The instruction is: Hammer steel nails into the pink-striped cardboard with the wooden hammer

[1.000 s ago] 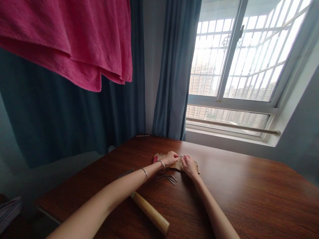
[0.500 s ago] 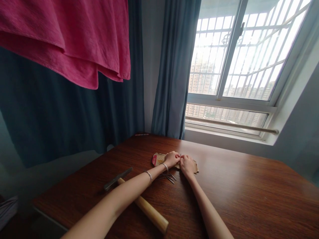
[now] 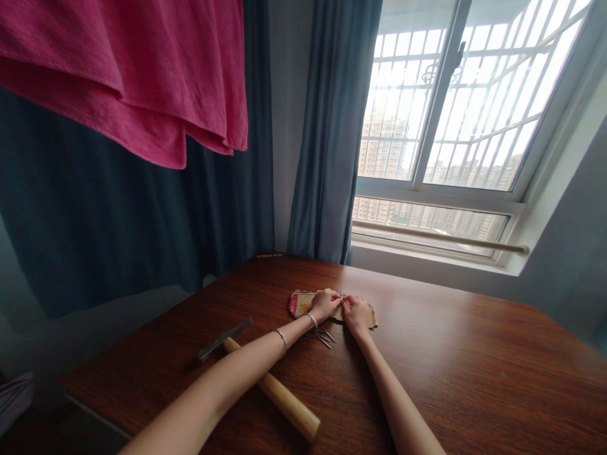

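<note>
A flat piece of brown cardboard (image 3: 301,302) with a red patch lies on the dark wooden table (image 3: 474,366). Both my hands rest on it, fingertips meeting over a small nail (image 3: 342,295) that stands in the cardboard. My left hand (image 3: 324,304) is closed in a pinch at the nail; it wears a bracelet at the wrist. My right hand (image 3: 356,314) is closed too, its fingers pressed to the same spot. Several loose nails (image 3: 324,338) lie just behind my left wrist.
A hammer (image 3: 268,382) with a wooden handle and dark head lies under my left forearm. A pink cloth (image 3: 133,69) hangs at the upper left. Blue curtains (image 3: 327,126) and a barred window (image 3: 455,107) stand behind the table.
My left arm has shifted right, uncovering the hammer's head. Both hands stay on the cardboard, with fingertips drawn closer together at the nail.
</note>
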`<state>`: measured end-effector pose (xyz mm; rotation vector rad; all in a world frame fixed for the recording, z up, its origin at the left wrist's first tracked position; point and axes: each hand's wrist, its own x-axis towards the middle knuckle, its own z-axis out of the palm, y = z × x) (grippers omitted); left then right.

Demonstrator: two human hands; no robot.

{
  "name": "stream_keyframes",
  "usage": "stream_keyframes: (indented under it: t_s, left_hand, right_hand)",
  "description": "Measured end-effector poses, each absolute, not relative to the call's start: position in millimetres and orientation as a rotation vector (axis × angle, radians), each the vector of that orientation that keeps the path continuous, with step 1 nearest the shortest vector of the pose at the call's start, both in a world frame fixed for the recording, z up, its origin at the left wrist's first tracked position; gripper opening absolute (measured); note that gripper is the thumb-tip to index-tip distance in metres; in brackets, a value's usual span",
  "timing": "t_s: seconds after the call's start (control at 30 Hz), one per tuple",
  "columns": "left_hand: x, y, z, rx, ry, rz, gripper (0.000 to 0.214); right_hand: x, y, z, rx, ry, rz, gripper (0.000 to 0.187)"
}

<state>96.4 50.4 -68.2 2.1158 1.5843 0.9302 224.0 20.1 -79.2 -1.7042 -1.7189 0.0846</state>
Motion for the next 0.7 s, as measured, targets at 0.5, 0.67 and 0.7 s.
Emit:
stream_keyframes:
  t_s: [0.5, 0.67, 0.7]
  left_hand:
    - [80.0, 53.6, -46.5, 1.811, 1.299, 1.001, 0.026]
    - [37.9, 39.4, -16.8, 1.966, 1.178, 0.427, 0.024]
    - [29.0, 35.0, -12.2, 1.969, 1.165, 0.267, 0.025]
  right_hand:
    - [237.8, 19.1, -52.6, -1.656, -1.666, 0.583, 0.032]
    - [236.8, 11.6, -34.7, -1.609, -1.906, 0.98, 0.017]
    - [233.9, 7.9, -33.1, -1.61, -1.97, 1.051, 0.012]
